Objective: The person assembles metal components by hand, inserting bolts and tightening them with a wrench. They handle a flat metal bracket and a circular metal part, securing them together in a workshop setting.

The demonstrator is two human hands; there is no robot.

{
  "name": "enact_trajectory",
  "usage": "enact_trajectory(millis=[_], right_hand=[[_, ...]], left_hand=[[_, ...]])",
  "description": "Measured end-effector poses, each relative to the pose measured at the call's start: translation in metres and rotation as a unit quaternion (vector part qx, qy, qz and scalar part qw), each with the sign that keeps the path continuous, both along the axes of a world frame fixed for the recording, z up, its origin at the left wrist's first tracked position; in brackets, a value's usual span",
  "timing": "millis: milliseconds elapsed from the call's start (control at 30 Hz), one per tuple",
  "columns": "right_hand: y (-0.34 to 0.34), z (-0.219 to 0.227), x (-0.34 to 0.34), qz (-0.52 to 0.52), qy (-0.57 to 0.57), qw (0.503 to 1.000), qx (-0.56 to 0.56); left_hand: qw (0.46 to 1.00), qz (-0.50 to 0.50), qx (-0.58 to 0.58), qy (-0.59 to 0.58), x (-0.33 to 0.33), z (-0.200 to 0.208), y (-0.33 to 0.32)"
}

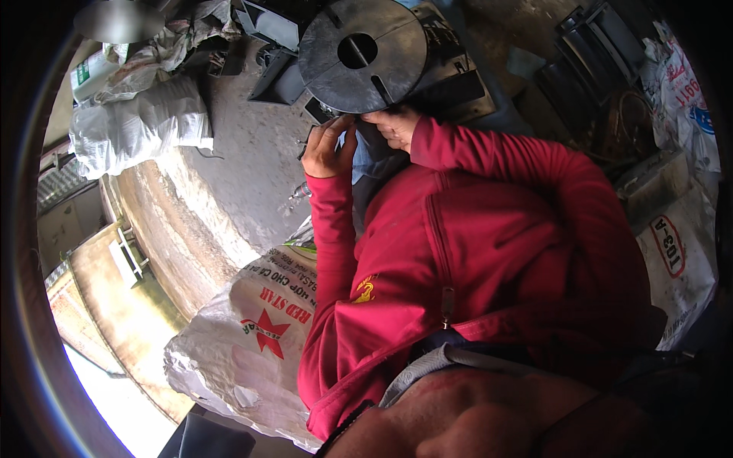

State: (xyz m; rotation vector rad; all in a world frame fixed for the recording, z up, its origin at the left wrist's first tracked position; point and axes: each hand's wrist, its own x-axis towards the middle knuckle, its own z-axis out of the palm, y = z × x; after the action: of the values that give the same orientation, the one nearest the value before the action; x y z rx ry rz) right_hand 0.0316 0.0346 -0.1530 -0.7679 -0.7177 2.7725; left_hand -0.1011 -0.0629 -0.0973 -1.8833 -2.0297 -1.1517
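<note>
A round, dark grey disc (334, 75) with a central hole and narrow slots lies in front of me at the top of the view. My left hand (327, 149) is at its near edge, fingers bent and closed around something small and dark that is mostly hidden. Just to its right, my right hand (393, 128) is curled up against the underside of the same edge. The disc hides some of its fingertips, so what they grip does not show. Blue cloth (372, 149) shows below the two hands.
Grey box-shaped parts (281, 78) lie left of the disc, and a metal assembly (458, 88) sits to its right. White sacks stand at far left (141, 126), lower left (221, 343) and right (679, 267). Dark curved parts (599, 49) are stacked at upper right.
</note>
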Motion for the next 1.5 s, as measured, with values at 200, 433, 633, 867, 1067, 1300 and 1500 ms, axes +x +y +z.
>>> enact_trajectory(millis=[200,433,633,867,1067,1300,1500], right_hand=[[0.001,-0.003,-0.001,0.007,0.002,1.0,0.004],[0.001,0.002,-0.002,-0.006,-0.016,1.0,0.01],[0.001,-0.004,-0.002,-0.012,-0.008,1.0,0.014],[0.0,-0.003,-0.002,-0.031,-0.023,0.998,0.043],[-0.002,-0.002,-0.004,-0.02,-0.009,0.999,0.036],[0.001,0.005,0.002,-0.033,-0.035,0.998,0.038],[0.002,0.025,0.005,-0.011,-0.05,0.998,0.03]], left_hand=[[0.995,0.057,-0.028,-0.081,0.006,-0.002,-0.003],[0.992,0.075,-0.046,-0.093,0.006,0.001,0.002],[0.977,0.096,-0.035,-0.187,0.017,-0.01,-0.005],[0.98,0.095,-0.064,-0.165,0.014,-0.001,0.002],[0.991,0.072,-0.05,-0.097,0.012,0.003,0.0],[0.906,0.059,0.057,-0.414,-0.049,-0.002,-0.018],[0.783,0.339,-0.151,-0.5,-0.209,-0.171,-0.074]])
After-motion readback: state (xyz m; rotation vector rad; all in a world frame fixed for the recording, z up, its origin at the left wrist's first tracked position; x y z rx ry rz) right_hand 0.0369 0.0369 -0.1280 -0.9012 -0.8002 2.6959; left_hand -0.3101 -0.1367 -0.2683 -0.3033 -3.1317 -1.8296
